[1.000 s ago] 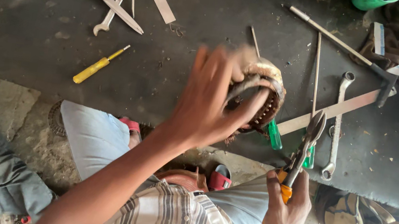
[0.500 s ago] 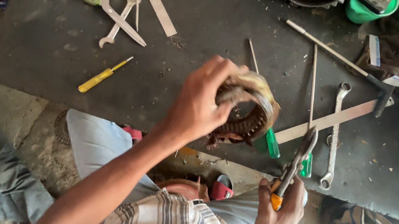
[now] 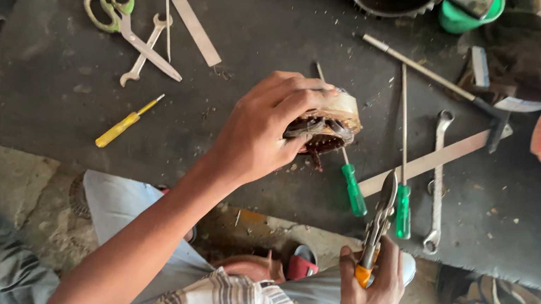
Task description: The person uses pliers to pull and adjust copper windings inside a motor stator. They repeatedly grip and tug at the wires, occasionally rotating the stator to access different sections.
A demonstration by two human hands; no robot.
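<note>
On dark surface, L hand grips motor stator; R hand holds orange-handled pliers w/ shut jaws.

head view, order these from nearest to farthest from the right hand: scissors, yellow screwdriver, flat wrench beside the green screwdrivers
From the right hand, which holds pliers:
1. Flat wrench, just above and to its right on the dark table.
2. Yellow screwdriver, far across to the left.
3. Scissors, farthest, at the upper left.

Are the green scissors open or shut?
Open. The scissors' two blades spread apart on the dark table, one pointing right, one down-left.
</note>
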